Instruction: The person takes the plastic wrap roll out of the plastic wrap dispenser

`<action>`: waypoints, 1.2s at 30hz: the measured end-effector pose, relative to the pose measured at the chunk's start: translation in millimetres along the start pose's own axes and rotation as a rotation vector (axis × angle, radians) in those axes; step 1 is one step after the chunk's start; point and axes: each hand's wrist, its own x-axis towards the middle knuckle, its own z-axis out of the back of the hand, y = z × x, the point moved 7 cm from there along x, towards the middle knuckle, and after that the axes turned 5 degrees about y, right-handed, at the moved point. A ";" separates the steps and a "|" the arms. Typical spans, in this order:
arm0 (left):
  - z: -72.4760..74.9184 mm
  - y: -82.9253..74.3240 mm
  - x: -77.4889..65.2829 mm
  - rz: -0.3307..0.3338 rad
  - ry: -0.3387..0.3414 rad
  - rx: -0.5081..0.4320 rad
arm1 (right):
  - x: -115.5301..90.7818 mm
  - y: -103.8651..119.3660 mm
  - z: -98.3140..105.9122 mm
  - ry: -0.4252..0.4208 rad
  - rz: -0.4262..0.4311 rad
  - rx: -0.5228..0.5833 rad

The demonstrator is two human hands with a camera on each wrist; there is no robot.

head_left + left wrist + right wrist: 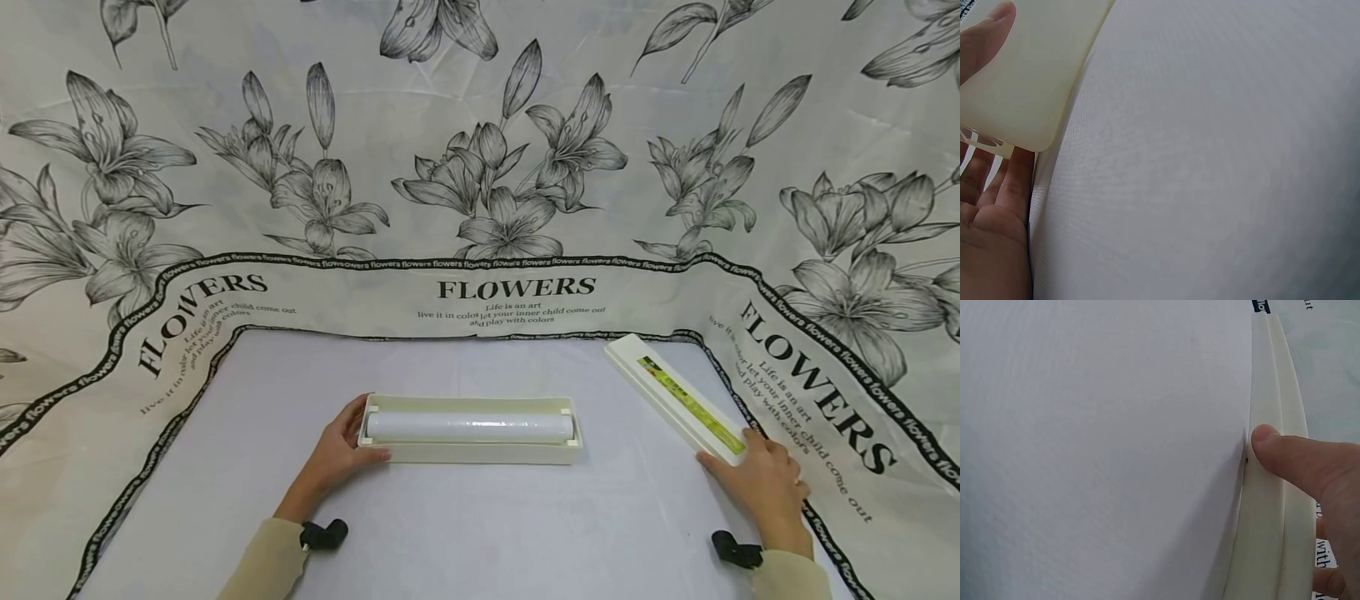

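Note:
A long cream box (472, 452) lies lengthwise on the white table, its top uncovered. Inside it sits a roll of plastic wrap (468, 427), shiny and pale. My left hand (342, 446) grips the box's left end, thumb (988, 37) on the front wall and fingers behind the end. To the right, a long white lid (652, 387) with a yellow-green label (690, 404) lies at a slant. My right hand (765, 479) holds the lid's near end, with its thumb (1272, 439) along one side and the other fingers on the far side, partly hidden.
The white tabletop (480, 533) extends around the box. A floral cloth (510, 167) with black lily drawings hangs behind and along both sides, its printed border (517, 304) meeting the table's back edge. Small black cameras (326, 535) are strapped at both wrists.

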 end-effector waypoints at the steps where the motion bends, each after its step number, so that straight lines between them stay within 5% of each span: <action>1: 0.0 0.2 0.0 0.000 0.001 0.001 | -0.1 0.6 0.4 0.002 0.003 -0.001; 15: -0.4 1.5 -0.4 0.006 -0.001 0.015 | -7.4 26.2 9.4 -0.051 0.128 -0.031; 36: 0.4 1.2 -0.7 0.012 -0.004 0.016 | -31.4 122.0 13.6 -0.072 0.446 -0.099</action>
